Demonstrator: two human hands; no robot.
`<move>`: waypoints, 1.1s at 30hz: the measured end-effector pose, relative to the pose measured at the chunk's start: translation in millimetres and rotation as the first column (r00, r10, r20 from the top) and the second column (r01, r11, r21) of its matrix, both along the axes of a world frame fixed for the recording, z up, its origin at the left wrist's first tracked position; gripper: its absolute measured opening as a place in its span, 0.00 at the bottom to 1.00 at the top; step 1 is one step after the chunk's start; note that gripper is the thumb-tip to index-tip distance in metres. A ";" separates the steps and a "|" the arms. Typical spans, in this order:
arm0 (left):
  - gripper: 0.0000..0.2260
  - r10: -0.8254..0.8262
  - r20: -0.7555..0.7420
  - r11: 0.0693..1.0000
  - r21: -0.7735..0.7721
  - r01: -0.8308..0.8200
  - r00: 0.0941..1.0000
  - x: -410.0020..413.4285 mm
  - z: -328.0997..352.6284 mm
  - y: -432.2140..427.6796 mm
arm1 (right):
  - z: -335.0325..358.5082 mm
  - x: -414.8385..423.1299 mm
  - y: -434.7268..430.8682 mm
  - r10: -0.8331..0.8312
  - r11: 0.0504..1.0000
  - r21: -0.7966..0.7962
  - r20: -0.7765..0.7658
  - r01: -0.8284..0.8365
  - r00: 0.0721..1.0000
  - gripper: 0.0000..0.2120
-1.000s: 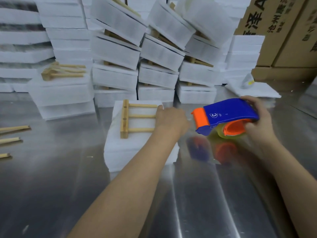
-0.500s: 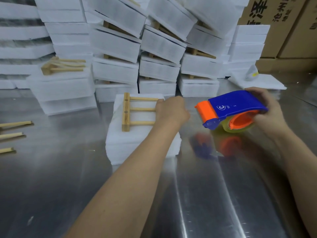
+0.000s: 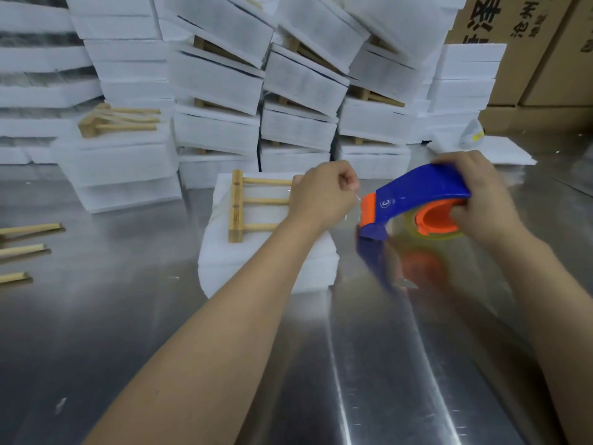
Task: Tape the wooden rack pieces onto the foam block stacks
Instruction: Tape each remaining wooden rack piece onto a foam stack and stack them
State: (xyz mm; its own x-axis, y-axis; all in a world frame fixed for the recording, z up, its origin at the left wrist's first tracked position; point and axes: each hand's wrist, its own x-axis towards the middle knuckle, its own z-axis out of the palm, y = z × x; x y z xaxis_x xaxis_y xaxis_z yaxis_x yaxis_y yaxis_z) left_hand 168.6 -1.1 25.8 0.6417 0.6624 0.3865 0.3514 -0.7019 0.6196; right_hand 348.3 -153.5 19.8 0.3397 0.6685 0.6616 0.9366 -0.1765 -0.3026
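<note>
Forearms reach toward 12 o'clock; left hand [image 3: 324, 195] pinches tape end [image 3: 356, 198], right hand [image 3: 481, 200], at its 3 o'clock, grips tape dispenser [image 3: 417, 194].

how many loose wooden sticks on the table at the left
3, all at the left edge of the metal table: farthest stick, middle stick, nearest stick. Each is cut off by the frame, so more may lie out of view.

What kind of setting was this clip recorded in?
Probably a packing workshop or small factory: a metal worktable, many stacked white foam blocks piled at the back, and printed cardboard cartons behind them.
</note>
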 end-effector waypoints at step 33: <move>0.04 0.181 -0.436 0.946 0.323 -0.034 0.881 8.8 -1.4 -6.5 | -48.2 -82.2 65.3 0.190 0.978 0.207 -0.824 -0.028 0.535 0.16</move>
State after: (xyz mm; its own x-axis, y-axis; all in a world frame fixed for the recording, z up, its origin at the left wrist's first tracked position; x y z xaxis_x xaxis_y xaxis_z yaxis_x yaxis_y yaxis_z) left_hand 177.3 -7.5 24.4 0.7252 0.6382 0.2584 0.6254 -0.7676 0.1404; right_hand 266.1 -88.2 -28.4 0.7214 0.6605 0.2081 0.2501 0.0317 -0.9677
